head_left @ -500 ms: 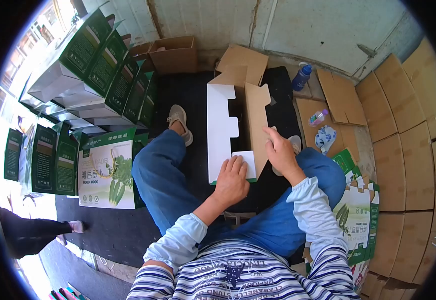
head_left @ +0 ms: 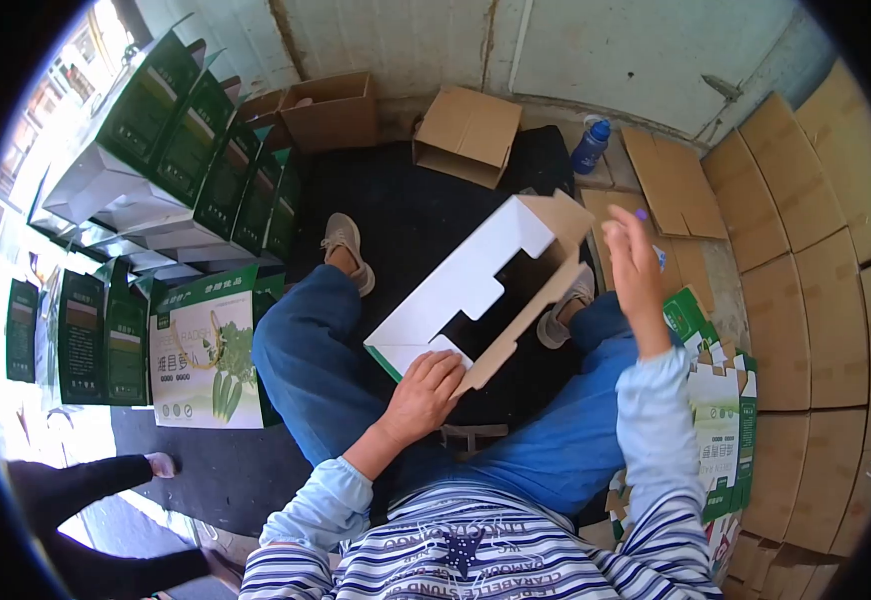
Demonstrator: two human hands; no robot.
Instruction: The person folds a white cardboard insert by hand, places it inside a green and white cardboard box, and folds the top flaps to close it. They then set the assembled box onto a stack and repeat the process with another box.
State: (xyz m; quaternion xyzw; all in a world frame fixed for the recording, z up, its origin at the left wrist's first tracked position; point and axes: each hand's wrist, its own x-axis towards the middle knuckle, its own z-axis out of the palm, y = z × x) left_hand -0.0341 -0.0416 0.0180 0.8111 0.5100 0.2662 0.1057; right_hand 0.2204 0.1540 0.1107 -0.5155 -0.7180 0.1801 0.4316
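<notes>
A part-opened cardboard gift box (head_left: 456,275), white outside and brown inside with a green edge, lies slantwise between my knees, its cut-out side facing up. My left hand (head_left: 423,396) grips its near end, fingers over the white end flap and the thumb out of sight. Raised to the right of the box, my right hand (head_left: 636,275) is apart from it, with fingers stretched upward and nothing visible in them.
Stacked green printed boxes (head_left: 196,150) and a radish box (head_left: 211,350) stand left. A brown carton (head_left: 469,130) sits ahead, near a blue bottle (head_left: 591,148). Flattened cardboard (head_left: 671,180) and stacked cartons (head_left: 826,300) line the right. Another person's legs (head_left: 86,490) show at lower left.
The box has swung round, its far end moving right and its near end left. My left hand stayed on it; my right hand left its side and rose rightward. The other person's legs came further into view.
</notes>
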